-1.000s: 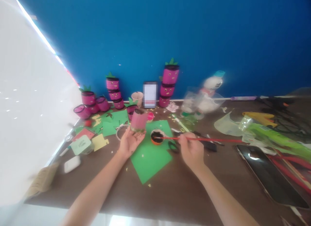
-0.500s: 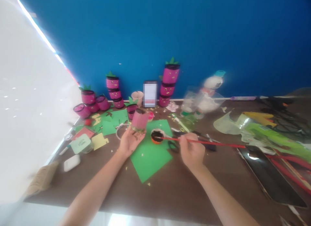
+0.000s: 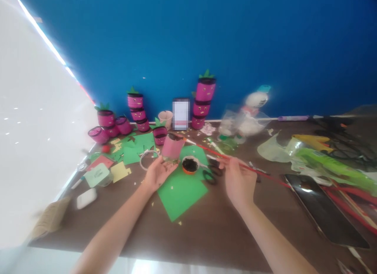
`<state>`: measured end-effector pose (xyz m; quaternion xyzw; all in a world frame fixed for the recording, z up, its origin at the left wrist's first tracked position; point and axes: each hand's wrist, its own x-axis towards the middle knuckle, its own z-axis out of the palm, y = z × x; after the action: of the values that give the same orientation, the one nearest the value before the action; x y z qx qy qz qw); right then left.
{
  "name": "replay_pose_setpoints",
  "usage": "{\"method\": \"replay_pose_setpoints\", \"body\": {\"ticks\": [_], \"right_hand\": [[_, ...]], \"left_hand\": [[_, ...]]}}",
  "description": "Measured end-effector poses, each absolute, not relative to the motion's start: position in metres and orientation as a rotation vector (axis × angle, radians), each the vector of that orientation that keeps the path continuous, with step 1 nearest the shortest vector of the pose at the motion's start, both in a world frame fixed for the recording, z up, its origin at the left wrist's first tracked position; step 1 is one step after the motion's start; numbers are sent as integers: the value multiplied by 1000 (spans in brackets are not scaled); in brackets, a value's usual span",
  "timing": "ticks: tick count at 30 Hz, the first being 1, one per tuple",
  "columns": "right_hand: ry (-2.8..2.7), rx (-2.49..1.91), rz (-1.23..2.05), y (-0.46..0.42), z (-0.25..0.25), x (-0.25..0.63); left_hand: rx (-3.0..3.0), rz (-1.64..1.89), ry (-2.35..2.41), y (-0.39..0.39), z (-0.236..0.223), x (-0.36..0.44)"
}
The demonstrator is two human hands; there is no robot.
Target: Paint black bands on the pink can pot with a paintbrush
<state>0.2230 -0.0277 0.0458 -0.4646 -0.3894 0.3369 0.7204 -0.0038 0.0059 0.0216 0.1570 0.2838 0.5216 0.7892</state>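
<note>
Head view, pink cup point(image 3: 172, 147) held by left hand point(image 3: 157, 176), just beyond its upturned palm, right hand point(image 3: 240, 181) gripping red brush point(image 3: 216, 150), tip at cup's upper right edge

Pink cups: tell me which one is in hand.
The paler pink cup on the left hand, with the red brush's tip by its rim; neither of the hands holds the others.
</note>
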Motion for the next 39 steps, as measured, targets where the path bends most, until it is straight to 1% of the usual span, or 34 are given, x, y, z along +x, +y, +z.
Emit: {"method": "replay_pose_setpoints", "body": {"ticks": [4, 9, 15, 21, 26, 31, 36, 39], "right_hand": [[-860, -1064, 757, -29, 45, 222], [-817, -1104, 689, -27, 46, 223], [-796, -996, 792, -26, 47, 221], [-806, -1089, 734, -27, 46, 221], [-798, -1026, 783, -27, 50, 220], [-782, -1072, 742, -25, 46, 224], [-749, -843, 904, -23, 52, 228], [-807, -818, 961, -25, 55, 226]], "left_hand": [[337, 1111, 594, 4, 22, -4], [363, 1112, 567, 4, 22, -5], [365, 1107, 573, 4, 23, -5], [382, 1098, 562, 4, 22, -6], [384, 1101, 558, 5, 20, -7], [360, 1102, 560, 6, 20, -7], [362, 1054, 586, 7, 20, -7], [388, 1036, 574, 6, 20, -6]]}}
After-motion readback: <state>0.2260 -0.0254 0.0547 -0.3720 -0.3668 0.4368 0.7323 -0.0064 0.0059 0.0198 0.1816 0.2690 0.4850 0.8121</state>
